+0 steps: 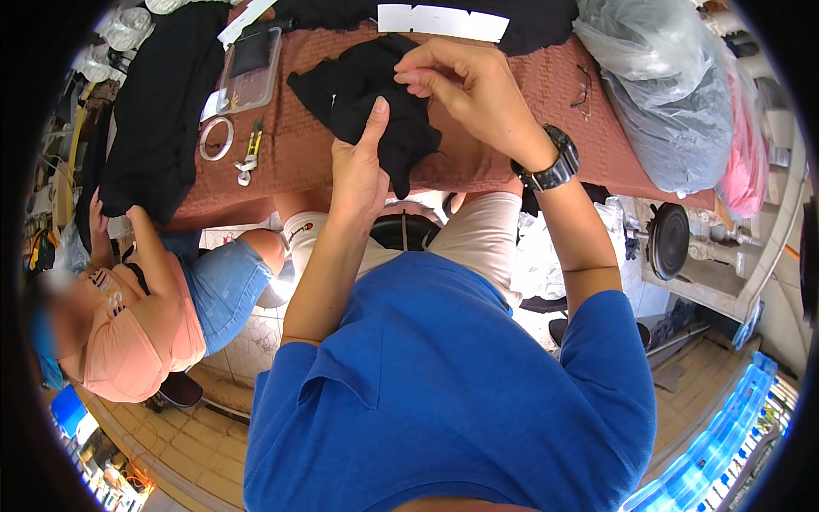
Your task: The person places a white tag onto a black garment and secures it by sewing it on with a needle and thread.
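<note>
While the left hand (360,166) is grasping the black cloth (358,75) over the brown table cover (294,152), the right hand (473,85) is pinching over its right side.
The left thumb is pressing on top, with the other fingers mostly going out of sight; the right thumb and forefinger are closing together, though I cannot tell whether anything thin is sitting between them. Fine finger work on the cloth seems to be the step in hand, and the next move is probably calling for a steady left hold and a small, careful right-hand motion. Lying around are one pale ring (204,139), one yellow-handled tool (252,147), one clear plastic box (247,92), one pair of glasses (583,90) and one long notched white strip (444,23); just one cloth is being handled by these two hands.
</note>
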`<state>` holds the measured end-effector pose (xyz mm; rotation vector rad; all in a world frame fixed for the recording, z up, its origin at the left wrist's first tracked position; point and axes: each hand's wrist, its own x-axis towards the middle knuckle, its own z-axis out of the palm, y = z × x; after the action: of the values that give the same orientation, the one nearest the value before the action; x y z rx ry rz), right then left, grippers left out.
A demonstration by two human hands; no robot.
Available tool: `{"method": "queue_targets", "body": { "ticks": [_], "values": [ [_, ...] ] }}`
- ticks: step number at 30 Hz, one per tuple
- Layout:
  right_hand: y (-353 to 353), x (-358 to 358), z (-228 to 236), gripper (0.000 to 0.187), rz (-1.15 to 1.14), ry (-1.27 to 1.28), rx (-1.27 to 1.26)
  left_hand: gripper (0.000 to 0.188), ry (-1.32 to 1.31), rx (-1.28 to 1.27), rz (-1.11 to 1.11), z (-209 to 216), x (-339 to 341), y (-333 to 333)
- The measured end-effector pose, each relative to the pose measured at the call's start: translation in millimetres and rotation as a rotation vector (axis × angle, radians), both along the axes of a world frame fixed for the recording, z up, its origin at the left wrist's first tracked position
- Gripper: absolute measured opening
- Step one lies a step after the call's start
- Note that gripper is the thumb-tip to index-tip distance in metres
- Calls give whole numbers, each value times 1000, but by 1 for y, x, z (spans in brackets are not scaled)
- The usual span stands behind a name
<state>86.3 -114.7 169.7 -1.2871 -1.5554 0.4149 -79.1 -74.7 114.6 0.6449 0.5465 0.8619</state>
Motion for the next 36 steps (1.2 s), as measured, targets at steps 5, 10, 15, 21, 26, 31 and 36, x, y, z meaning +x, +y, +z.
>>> {"method": "queue_targets", "body": {
  "ticks": [5,10,15,21,26,31,36],
  "values": [
    [-6,-9,-1,11,-62,-179,128,46,25,-10,-30,4,-6,3],
    [-11,-15,-12,15,-90,-239,137,37,-8,-25,34,10,-4,0],
    [-14,-22,-15,15,-157,-285,119,37,-26,-11,49,9,-4,-1],
    [-14,-24,-17,14,-188,-275,108,36,-30,3,71,2,-3,0],
    [-14,-22,-18,13,-177,-272,108,34,-14,35,98,1,-1,-1],
    [-14,-19,-16,14,-162,-299,111,28,56,97,154,0,2,-5],
    [-12,-15,-17,12,-139,-273,72,22,170,226,194,-6,4,-7]
  ]
}}
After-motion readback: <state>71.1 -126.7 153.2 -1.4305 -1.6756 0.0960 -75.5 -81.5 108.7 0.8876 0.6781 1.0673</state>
